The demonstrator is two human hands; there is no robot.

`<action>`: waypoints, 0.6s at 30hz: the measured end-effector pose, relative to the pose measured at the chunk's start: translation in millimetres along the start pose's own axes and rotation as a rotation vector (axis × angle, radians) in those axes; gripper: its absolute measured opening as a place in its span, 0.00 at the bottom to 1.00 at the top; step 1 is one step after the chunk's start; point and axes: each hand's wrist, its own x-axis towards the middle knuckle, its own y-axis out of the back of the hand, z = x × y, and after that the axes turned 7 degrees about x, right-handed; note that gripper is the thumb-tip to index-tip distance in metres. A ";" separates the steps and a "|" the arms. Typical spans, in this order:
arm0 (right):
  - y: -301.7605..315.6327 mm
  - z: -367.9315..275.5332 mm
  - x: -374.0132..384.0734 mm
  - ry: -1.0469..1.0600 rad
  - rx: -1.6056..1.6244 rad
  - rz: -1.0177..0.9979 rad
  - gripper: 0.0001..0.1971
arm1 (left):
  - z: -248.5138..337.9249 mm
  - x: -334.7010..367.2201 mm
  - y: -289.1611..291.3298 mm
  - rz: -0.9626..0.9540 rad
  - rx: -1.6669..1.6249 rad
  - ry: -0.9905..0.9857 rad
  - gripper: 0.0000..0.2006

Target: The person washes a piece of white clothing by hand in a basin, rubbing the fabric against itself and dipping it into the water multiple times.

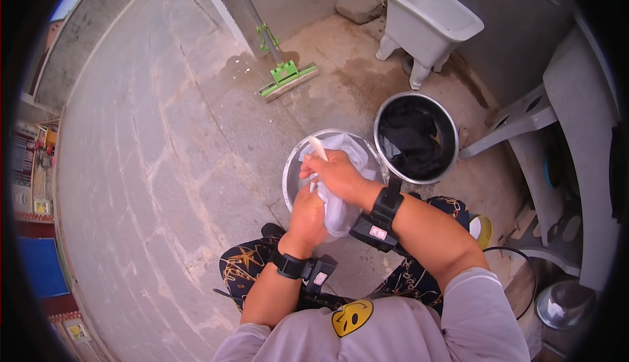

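Note:
Both my hands are closed over a wet-looking white cloth (337, 214) above a round metal basin (288, 177). My left hand (308, 216) grips a bunched fold at the basin's near left side. Just above it, my right hand (337, 173) is curled with its fingers touching the cloth. A pale, narrow piece (318, 147) sticks up past the right fingers; whether it is a handle or twisted cloth I cannot tell. More of the white fabric lies in the basin, and part hangs over its near rim.
Right of my hands stands a second metal basin (378, 140) with dark cloth in water. Beyond it is a white footed tub (432, 18). A green squeeze mop (287, 77) leans ahead. Grey moulded furniture (563, 126), a yellowish can (483, 231) and a metal bowl (565, 304) are at the right.

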 end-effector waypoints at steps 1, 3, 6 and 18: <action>6.0 -4.1 2.3 0.004 0.000 0.007 0.11 | 3.0 -2.7 -8.3 -0.063 0.014 0.013 0.15; 4.1 -18.1 -3.1 0.114 0.067 0.062 0.10 | 6.3 -7.5 -5.3 -0.110 0.032 0.022 0.16; 13.9 -35.7 -10.4 0.468 0.014 0.073 0.10 | 14.7 -5.5 6.7 -0.238 -0.281 0.037 0.15; -9.3 -15.4 -37.8 0.497 -0.438 -0.128 0.16 | 11.8 -4.0 16.5 -0.209 -0.035 -0.060 0.17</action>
